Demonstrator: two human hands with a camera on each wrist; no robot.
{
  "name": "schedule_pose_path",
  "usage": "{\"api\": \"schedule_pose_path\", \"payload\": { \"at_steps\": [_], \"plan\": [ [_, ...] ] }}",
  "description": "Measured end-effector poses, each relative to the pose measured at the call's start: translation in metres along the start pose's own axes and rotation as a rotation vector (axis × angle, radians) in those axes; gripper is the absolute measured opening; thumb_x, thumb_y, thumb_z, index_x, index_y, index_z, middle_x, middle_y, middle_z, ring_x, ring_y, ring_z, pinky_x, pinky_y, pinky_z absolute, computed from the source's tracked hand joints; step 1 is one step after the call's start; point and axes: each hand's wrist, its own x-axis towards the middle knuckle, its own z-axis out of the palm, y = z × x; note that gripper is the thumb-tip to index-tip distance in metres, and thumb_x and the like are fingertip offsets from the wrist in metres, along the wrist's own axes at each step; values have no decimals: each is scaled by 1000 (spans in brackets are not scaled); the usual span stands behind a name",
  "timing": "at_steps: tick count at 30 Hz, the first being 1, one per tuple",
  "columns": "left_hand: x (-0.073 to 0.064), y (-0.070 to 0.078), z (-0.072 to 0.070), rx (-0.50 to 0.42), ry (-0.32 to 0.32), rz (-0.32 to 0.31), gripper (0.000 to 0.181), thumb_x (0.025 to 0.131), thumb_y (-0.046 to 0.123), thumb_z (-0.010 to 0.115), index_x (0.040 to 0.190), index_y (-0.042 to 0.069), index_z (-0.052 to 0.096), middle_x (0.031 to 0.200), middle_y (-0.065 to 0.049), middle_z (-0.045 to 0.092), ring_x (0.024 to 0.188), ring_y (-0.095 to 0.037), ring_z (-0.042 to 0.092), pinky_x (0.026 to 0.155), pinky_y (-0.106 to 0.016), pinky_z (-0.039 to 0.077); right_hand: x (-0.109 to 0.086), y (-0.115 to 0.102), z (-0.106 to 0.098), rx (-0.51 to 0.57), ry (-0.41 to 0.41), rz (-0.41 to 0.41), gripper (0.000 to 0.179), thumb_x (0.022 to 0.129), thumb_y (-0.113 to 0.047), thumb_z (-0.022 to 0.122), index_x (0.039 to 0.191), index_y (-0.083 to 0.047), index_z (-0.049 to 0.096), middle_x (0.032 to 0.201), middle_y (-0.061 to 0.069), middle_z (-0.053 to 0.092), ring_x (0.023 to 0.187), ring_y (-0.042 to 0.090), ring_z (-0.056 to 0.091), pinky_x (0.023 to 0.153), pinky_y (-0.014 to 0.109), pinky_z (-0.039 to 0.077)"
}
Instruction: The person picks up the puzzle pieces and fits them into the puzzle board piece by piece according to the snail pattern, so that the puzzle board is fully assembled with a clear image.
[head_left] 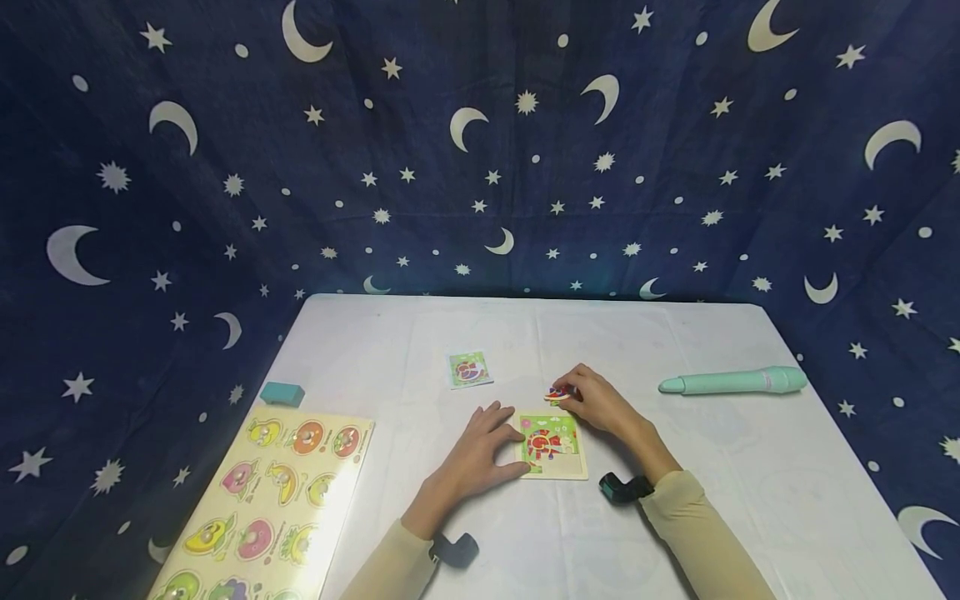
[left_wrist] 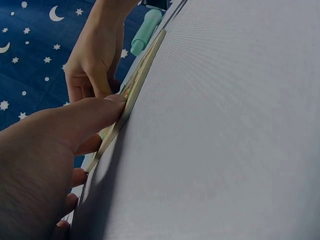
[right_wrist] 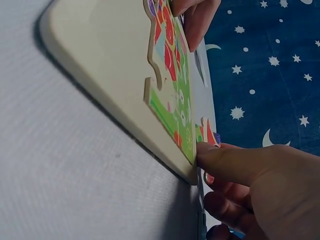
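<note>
A small wooden jigsaw puzzle board (head_left: 575,467) lies on the table, partly filled with green and red pieces; bare wood shows at its lower right. My left hand (head_left: 480,450) rests at its left side, fingers spread, with the thumb and index finger touching the board. In the left wrist view, the left thumb (left_wrist: 112,102) presses on the board's near edge. My right hand (head_left: 600,402) pinches a red, blue and green puzzle piece (head_left: 557,395) just beyond the board's upper right corner. The right wrist view shows this piece (right_wrist: 210,134) partly hidden behind the thumb.
A small picture card (head_left: 470,369) lies behind the board. At left are a large fruit puzzle board (head_left: 300,508) and a teal block (head_left: 282,394). A mint-green microphone-shaped object (head_left: 731,381) lies to the right. Dark moon-and-star cloth (head_left: 480,208) surrounds the white table.
</note>
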Motion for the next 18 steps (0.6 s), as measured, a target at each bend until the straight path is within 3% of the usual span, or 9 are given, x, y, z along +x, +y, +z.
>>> {"api": "schedule_pose_path", "payload": {
  "at_steps": [7,13,18],
  "plan": [
    [0,0,1,8,1,2,37,85,48,73,112,22,69,149,-10,51,148,-37,36,125,-57,24,-2,-1,-1,-2,35,-13,18,94,-14,67,111,-9,71,101,4,70,89,16,60,84,40,54],
    [0,-1,1,5,-23,-23,38,86,50,72,113,23,69,151,-7,50,151,-33,33,126,-54,21,-6,-4,-4,23,67,5,12,93,-16,70,104,-10,71,89,-2,69,79,10,57,75,31,52],
    [0,-1,1,8,-9,-5,38,85,49,73,112,23,69,150,-9,51,149,-36,35,125,-57,23,-13,-8,-8,53,69,21,10,92,-15,71,101,-10,70,84,-4,67,76,8,56,71,27,51]
  ]
}}
